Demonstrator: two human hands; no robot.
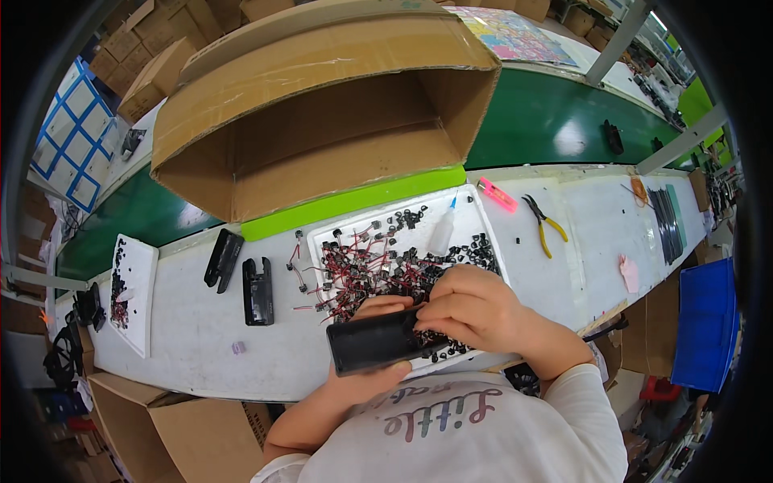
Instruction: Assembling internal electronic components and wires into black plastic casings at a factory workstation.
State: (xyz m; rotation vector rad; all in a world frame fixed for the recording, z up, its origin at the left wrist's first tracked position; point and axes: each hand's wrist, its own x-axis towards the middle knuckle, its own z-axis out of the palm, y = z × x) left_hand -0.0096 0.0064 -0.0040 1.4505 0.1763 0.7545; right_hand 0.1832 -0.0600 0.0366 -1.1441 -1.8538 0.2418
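Observation:
My left hand [358, 386] is wrapped round a long black plastic housing [370, 346], held tilted over the near edge of a white foam tray [477, 213]. At the housing's right end, my right hand [475, 306] has its fingers pinched together. Whatever those fingers hold is hidden. Inside the tray lie many small black parts with red and black wires [358, 262], and loose black caps [481, 251] gather on its right side. A white squeeze bottle [441, 233] with a blue needle tip rests among them.
Two more black housings [258, 294] [223, 259] lie left of the tray. Beyond stands a large open cardboard box [322, 105] by a green conveyor belt [555, 113]. Yellow-handled pliers [547, 228] and a pink cutter [498, 195] lie right. A smaller foam tray [143, 282] sits far left.

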